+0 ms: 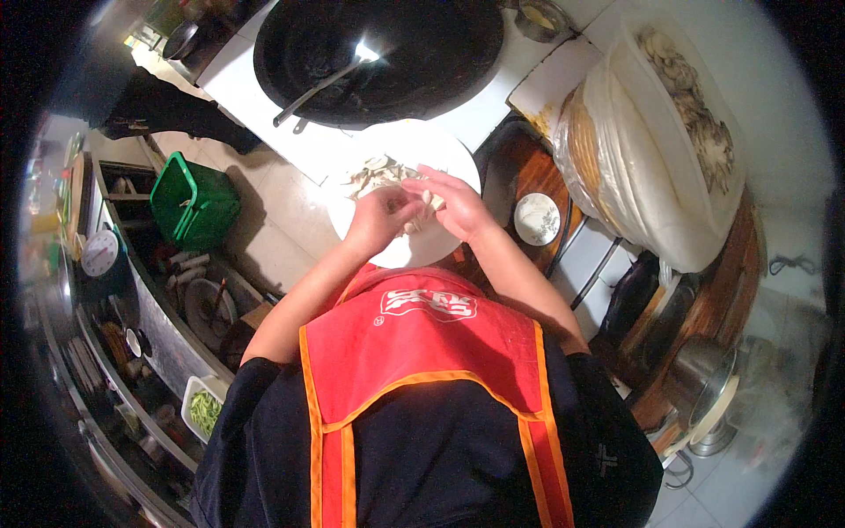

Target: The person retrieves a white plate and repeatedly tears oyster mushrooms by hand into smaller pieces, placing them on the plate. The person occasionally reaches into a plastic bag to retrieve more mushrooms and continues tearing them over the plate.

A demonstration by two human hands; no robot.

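Observation:
Both my hands are over a large white plate point(408, 254) just in front of my body. Torn pale mushroom strips point(377, 173) are heaped on its far left part, washed out by bright light. In the fingers of my right hand point(462, 208) is a whitish mushroom piece point(429, 199). My left hand point(381, 218) is curled beside it, its thumb and fingertips close to the right fingers. Whether the left fingers also grip a piece is hidden. A large black wok point(396, 86) lies beyond the plate, with a metal spatula point(317, 89) resting across its near left side.
A translucent tub point(667, 112) of oyster mushrooms stands at right, beside a stack in clear plastic point(584, 158). Near the plate's right sits a small patterned bowl point(537, 219). On the left are a green bin point(191, 198), shelving, and a person's dark-clothed leg point(178, 109).

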